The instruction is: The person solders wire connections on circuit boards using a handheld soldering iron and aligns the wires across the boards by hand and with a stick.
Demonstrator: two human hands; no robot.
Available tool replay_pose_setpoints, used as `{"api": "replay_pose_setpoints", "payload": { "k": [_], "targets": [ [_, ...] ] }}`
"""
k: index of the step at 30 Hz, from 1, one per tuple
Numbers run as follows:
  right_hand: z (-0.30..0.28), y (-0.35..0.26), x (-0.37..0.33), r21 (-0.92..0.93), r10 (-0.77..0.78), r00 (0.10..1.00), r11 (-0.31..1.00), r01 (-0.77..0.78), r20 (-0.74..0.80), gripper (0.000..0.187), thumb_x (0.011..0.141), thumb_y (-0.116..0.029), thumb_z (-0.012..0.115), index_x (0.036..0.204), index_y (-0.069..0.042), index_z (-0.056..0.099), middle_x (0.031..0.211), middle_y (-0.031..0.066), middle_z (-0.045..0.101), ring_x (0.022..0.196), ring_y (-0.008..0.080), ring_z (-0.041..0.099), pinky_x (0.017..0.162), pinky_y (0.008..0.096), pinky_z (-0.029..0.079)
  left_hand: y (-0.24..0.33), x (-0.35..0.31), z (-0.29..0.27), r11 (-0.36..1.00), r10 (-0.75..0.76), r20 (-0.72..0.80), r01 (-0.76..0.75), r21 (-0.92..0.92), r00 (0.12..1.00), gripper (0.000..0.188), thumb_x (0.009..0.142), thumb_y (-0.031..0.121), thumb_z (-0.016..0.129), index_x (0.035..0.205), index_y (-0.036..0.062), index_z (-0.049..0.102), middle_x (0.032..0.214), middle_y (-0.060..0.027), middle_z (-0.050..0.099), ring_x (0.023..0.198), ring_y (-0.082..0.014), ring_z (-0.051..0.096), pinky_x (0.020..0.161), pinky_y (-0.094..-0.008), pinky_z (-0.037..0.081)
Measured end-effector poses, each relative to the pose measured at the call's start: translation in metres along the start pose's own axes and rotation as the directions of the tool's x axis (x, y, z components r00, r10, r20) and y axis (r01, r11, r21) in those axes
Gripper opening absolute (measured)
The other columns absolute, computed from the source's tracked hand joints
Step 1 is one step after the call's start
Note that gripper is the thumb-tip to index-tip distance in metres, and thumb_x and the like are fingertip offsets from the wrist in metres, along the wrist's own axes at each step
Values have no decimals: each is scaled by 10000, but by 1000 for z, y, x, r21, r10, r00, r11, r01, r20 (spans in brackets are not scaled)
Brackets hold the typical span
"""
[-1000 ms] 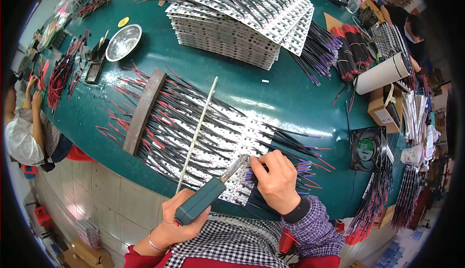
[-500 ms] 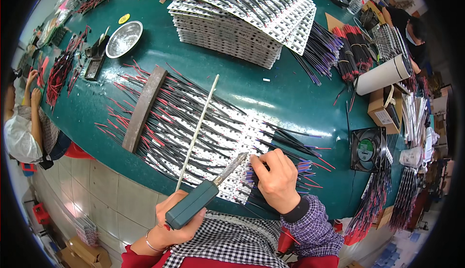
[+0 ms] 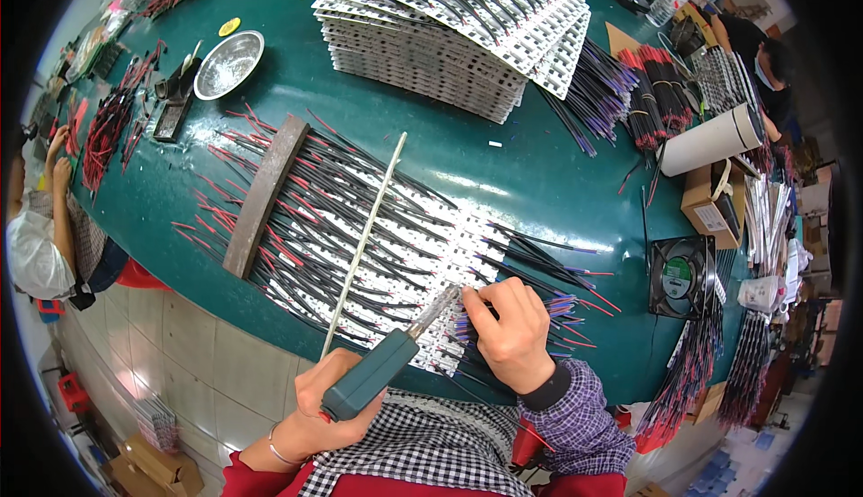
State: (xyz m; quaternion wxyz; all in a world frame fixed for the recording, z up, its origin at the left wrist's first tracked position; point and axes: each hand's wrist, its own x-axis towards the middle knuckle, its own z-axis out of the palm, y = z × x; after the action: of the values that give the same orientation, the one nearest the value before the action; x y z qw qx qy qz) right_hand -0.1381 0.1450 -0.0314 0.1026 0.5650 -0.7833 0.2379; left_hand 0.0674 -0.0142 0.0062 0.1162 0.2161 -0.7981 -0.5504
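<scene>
Green-handled soldering iron (image 3: 387,362) held at white perforated boards (image 3: 472,244) on green surface (image 3: 562,196).
Left to right: black-and-red wires (image 3: 315,214) crossed by flat brown bar (image 3: 266,196), then thin pale rod (image 3: 364,245); iron handle gripped by left hand (image 3: 306,416), fingers wrapped round; right hand (image 3: 511,331) placed beside iron tip, fingers pinched together, anything held cannot be told; blue-tipped black wires (image 3: 562,305) spread beside it.
</scene>
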Motion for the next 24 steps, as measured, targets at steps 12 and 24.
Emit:
{"api": "replay_pose_setpoints", "payload": {
  "k": [12, 24],
  "targets": [
    [0, -6, 4, -78, -57, 998, 995, 58, 10, 246, 721, -55, 665, 950, 32, 690, 802, 61, 523, 765, 214, 553, 626, 336, 419, -5, -6, -5, 997, 69, -4, -69, 18, 998, 269, 754, 9, 748, 1003, -69, 682, 825, -124, 647, 663, -221, 621, 602, -312, 487],
    [-22, -13, -3, 111, 47, 998, 993, -42, -38, 436, 710, -20, 659, 1140, 30, 701, 867, 85, 558, 759, 233, 570, 684, 361, 487, 0, -13, -5, 991, 128, -109, -123, 49, 986, 233, 722, 1, 774, 943, -51, 720, 916, -169, 702, 754, -280, 704, 657, -326, 565]
  ]
}}
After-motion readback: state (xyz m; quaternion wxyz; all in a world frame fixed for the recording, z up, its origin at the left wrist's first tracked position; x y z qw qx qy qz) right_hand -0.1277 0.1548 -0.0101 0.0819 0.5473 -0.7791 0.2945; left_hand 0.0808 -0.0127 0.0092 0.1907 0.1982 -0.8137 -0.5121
